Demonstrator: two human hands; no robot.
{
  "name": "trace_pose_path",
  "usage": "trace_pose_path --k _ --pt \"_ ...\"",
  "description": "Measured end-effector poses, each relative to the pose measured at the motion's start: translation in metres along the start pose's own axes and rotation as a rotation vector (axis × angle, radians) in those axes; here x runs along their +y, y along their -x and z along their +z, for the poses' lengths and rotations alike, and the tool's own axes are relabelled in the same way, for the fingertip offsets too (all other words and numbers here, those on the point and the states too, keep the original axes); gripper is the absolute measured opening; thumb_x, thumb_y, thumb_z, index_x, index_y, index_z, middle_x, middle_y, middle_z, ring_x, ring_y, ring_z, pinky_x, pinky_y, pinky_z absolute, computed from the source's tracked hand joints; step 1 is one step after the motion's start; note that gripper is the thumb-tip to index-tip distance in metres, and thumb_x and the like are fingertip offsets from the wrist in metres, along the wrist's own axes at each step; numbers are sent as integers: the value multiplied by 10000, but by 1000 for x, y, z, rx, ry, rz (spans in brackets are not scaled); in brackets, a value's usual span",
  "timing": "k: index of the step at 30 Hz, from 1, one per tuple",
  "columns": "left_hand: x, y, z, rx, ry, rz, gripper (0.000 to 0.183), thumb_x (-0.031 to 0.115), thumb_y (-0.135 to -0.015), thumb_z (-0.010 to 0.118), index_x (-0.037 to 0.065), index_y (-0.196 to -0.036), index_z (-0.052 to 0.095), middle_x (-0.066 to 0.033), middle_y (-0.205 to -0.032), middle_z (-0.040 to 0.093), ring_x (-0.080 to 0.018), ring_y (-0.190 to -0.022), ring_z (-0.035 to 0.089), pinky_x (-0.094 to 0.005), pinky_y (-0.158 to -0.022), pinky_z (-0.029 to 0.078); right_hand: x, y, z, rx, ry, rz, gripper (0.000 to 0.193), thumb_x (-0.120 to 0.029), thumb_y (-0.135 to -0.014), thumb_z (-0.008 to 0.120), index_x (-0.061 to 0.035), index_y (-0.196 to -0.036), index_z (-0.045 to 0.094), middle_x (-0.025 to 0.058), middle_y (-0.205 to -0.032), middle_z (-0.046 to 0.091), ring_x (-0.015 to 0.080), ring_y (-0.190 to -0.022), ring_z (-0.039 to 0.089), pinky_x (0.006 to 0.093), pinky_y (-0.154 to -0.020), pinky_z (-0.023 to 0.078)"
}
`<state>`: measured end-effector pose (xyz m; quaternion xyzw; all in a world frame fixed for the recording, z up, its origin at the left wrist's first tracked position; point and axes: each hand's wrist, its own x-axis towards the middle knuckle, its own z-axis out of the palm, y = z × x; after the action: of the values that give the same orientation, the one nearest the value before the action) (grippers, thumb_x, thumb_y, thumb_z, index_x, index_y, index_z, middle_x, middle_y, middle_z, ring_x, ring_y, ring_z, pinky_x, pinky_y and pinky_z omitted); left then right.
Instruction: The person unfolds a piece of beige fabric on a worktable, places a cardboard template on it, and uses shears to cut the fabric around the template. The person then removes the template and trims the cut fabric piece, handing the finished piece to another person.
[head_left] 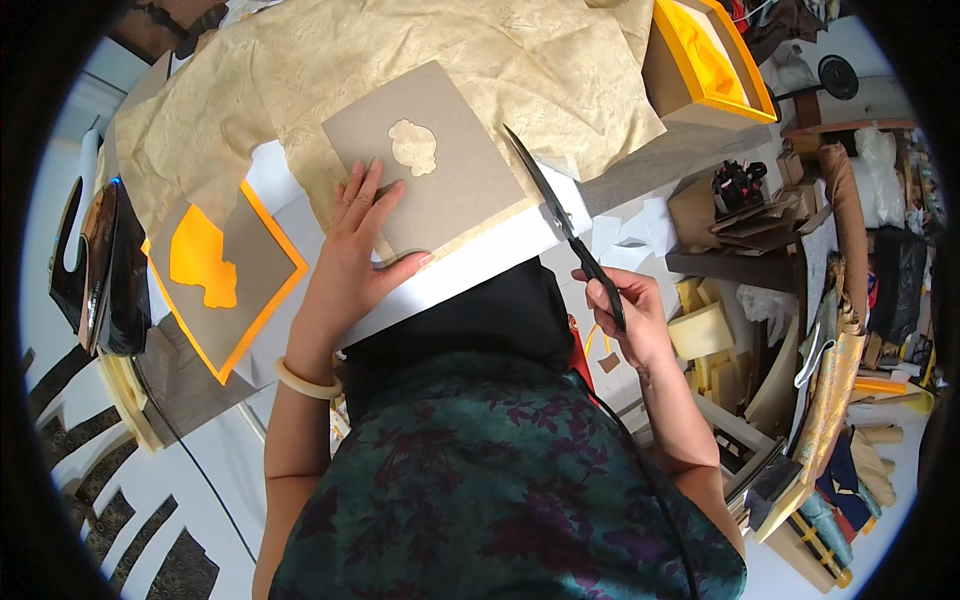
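Note:
My left hand (362, 232) lies spread on a grey-brown card panel (460, 165), whose shaped cut-out lets pale fabric show through. Beneath the panel spreads a large beige-gold patterned fabric (500, 60), a narrow strip of it showing along the panel's near and right edges. In my right hand (632, 310) is a pair of black-handled scissors (570, 232). The blades look closed and point away from me, up and left, just beyond the panel's right corner. A white sheet (400, 305) lies under the fabric's near edge.
At left rests a grey panel with orange edging (285, 240) and an orange shape within. A yellow-edged box (710, 95) stands at the far right. Dark bags (110, 270) sit at the left edge. Shelves on the right hold fabric rolls (845, 240) and foam pieces (705, 335).

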<state>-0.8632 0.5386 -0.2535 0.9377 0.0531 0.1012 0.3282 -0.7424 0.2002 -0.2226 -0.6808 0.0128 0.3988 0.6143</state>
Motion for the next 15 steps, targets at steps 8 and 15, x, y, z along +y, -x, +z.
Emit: trace_pose_path --k 8,15 --pt "0 0 -1 -6 -9 -9 773 298 -829 855 52 -1490 537 -203 -1672 342 -382 -1581 244 -519 -1293 179 -17 -23 14 -15 -17 -35 308 -250 -939 811 -6 -1120 766 -79 -729 588 -5 -512 407 199 -456 240" --pt "-1 0 -2 -18 -7 -32 764 311 -837 846 47 -1487 543 -203 -1677 331 -377 -1586 231 -509 -1294 177 -15 -27 22 0 -38 -29 280 -230 -954 797 0 -1109 764 -66 -736 595 -3 -516 413 199 -456 244"
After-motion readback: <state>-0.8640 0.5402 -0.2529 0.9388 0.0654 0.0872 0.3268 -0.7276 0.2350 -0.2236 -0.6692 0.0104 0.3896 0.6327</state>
